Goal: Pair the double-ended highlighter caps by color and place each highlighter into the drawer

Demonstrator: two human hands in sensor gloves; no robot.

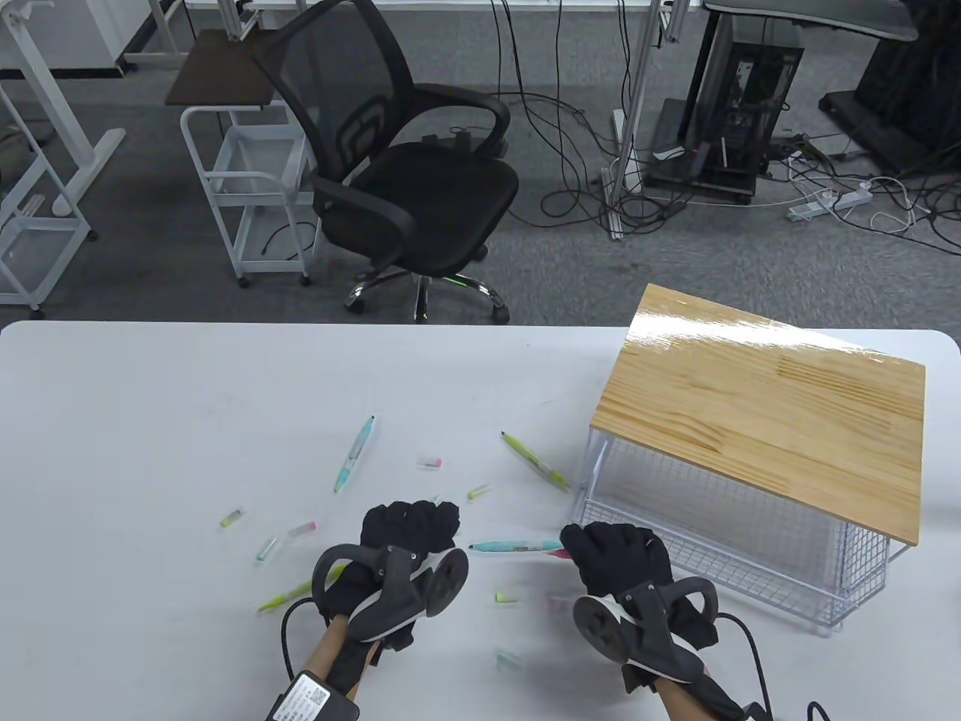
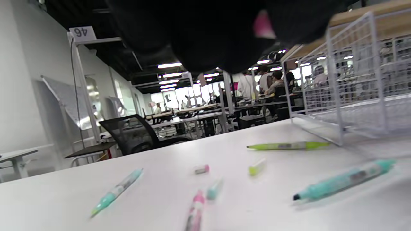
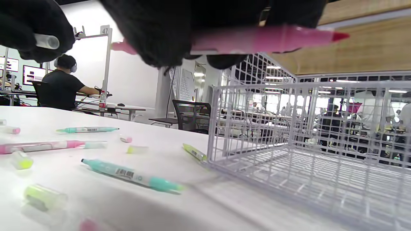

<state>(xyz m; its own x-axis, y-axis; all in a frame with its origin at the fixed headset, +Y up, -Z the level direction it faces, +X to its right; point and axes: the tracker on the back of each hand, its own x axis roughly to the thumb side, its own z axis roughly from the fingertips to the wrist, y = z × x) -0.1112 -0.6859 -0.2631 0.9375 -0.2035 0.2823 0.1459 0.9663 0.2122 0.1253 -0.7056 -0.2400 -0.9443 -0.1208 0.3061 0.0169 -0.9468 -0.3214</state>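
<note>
No highlighter is seen in the wire drawer (image 1: 721, 556); a pink highlighter (image 3: 257, 40) is gripped by the right hand (image 1: 619, 559), a cap (image 3: 46, 41) is pinched by the left hand (image 1: 409, 526), and others lie scattered on the worktop (image 1: 150, 420).

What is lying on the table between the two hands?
In the table view, an uncapped teal highlighter lies on the white table between the left hand and right hand.

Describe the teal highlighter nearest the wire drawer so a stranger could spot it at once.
Start at the wood-topped wire drawer on the table's right side. Just left of its front corner, between the two gloved hands, lies the teal highlighter. Unlike the other teal one farther left, it has both tips uncapped and a barcode label.
</note>
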